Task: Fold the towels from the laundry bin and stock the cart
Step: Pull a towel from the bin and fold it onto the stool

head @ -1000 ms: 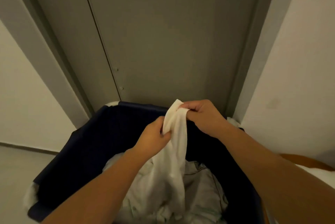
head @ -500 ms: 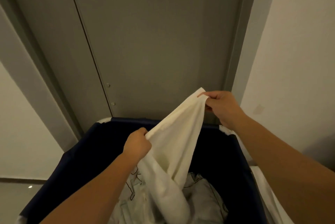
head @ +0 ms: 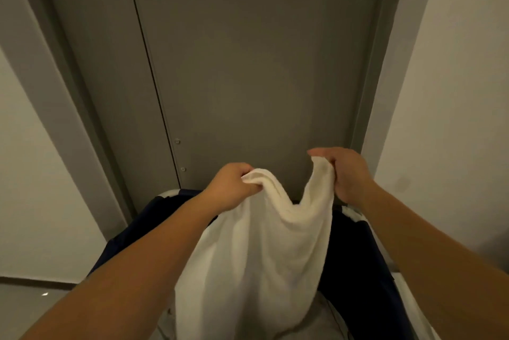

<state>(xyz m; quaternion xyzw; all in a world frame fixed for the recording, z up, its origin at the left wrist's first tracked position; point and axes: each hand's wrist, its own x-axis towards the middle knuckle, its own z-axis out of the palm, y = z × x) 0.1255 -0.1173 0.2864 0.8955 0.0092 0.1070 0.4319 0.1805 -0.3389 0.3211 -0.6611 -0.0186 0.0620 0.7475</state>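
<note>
While the white towel [head: 261,251] hangs over the navy laundry bin [head: 366,262], the left hand [head: 231,188] and right hand [head: 344,171] each clutch a bunched part of its top edge, fingers curled round the cloth. Judged soft, light and limp, it sags between the grips; its true corners would serve better. Behind the bin stands a grey door [head: 248,64]; the bin's rim may snag the hanging end.

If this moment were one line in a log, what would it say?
stage: towel held up, not yet folded | left hand: grips top edge | right hand: grips top edge | towel: hangs over bin
</note>
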